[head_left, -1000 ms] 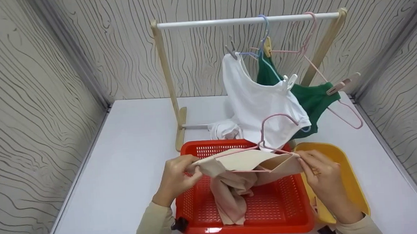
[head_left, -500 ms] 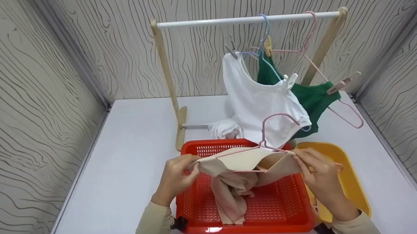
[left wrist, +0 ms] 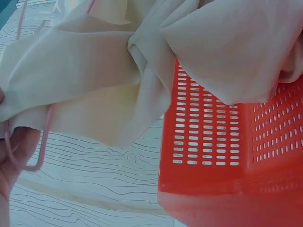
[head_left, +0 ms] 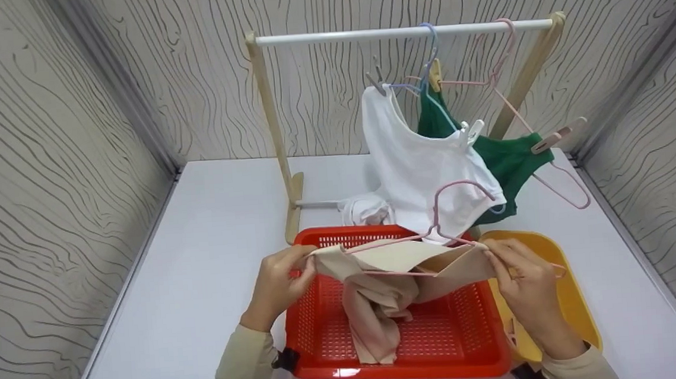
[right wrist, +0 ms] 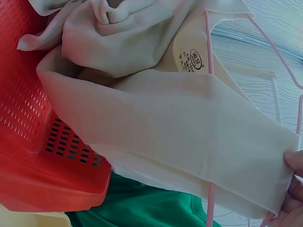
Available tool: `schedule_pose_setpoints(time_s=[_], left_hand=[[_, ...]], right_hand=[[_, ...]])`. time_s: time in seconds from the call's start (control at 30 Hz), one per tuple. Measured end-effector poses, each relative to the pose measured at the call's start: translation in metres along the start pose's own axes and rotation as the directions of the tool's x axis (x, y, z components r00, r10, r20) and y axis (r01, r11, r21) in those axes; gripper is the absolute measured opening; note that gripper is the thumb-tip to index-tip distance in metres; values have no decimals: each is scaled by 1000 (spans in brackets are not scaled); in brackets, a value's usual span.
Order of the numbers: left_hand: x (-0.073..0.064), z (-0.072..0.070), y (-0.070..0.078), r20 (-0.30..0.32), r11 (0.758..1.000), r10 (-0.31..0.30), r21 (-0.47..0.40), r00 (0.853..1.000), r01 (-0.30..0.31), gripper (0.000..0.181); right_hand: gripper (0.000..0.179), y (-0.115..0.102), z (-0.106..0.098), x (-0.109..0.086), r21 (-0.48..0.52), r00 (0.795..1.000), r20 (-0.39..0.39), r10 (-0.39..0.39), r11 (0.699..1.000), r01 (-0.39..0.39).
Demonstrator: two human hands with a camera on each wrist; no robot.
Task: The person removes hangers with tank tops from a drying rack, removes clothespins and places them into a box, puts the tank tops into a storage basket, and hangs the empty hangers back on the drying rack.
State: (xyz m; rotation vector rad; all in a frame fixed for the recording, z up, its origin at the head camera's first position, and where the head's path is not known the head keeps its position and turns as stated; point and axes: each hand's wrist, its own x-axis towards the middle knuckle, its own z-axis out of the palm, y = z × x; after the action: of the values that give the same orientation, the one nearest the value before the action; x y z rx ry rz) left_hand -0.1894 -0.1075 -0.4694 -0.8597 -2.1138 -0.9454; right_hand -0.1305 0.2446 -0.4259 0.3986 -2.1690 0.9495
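A beige tank top is stretched between both hands, its lower part bunched over the red basket. A pink hanger runs through its neck opening, hook up. My left hand pinches the left shoulder strap; in the left wrist view, the hanger's rounded end pokes out of the fabric by the fingers. My right hand pinches the other strap, and the hanger's right end sticks out past it. A printed label shows inside the neck in the right wrist view.
Behind stands a rack with a white rail. A white tank top and a green one hang there on hangers with clothespins. A yellow basin sits at the right, and a crumpled white cloth lies behind the basket.
My left hand has shifted slightly left and up with its strap. The hanger has slid to the right, and its right end now shows beyond my right hand.
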Motion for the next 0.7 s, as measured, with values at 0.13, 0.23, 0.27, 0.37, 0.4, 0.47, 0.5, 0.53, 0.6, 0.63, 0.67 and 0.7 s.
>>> schedule_pose_setpoints(time_s=[0.13, 0.23, 0.27, 0.37, 0.4, 0.47, 0.5, 0.53, 0.6, 0.63, 0.67, 0.7], left_hand=[[-1, -1, -3, -17, 1000, -17, 25, 1000, 18, 17], [-2, -1, -6, -31, 999, -32, 42, 999, 33, 16], [-2, -1, -6, -34, 998, -37, 44, 999, 39, 15], [-3, -2, -7, -38, 997, -60, 48, 997, 62, 13], [-3, -2, -7, -39, 996, -68, 49, 997, 70, 13], [-4, -2, -7, -40, 995, -81, 53, 996, 83, 13], [-5, -2, -7, -42, 995, -86, 54, 995, 88, 14], [-5, -2, -8, -44, 994, -89, 58, 995, 92, 14], [-6, -3, -8, -47, 993, -96, 57, 994, 98, 14], [-6, -3, -9, -50, 993, -99, 58, 994, 102, 14], [-6, -3, -9, -53, 993, -103, 60, 993, 106, 14], [-6, -3, -9, -56, 992, -108, 63, 993, 111, 14]], right_hand=[[29, 1, -3, 0, -11, 1000, -4, 30, 999, -30], [28, 2, -4, 1, -41, 999, -12, 32, 999, -33], [28, 2, -5, 1, -52, 999, -15, 34, 998, -34], [28, 3, -6, 0, -58, 999, -17, 45, 997, -46], [28, 3, -6, 0, -58, 999, -17, 50, 997, -51], [28, 3, -7, 0, -53, 998, -15, 61, 997, -62], [29, 3, -7, 0, -52, 998, -13, 66, 996, -67], [29, 3, -7, 0, -51, 998, -13, 69, 996, -69], [29, 3, -8, 0, -51, 997, -12, 70, 996, -71], [29, 3, -8, 0, -52, 998, -12, 68, 996, -68], [29, 3, -8, 0, -50, 998, -13, 66, 997, -66], [29, 3, -9, 0, -48, 998, -14, 64, 997, -64]])
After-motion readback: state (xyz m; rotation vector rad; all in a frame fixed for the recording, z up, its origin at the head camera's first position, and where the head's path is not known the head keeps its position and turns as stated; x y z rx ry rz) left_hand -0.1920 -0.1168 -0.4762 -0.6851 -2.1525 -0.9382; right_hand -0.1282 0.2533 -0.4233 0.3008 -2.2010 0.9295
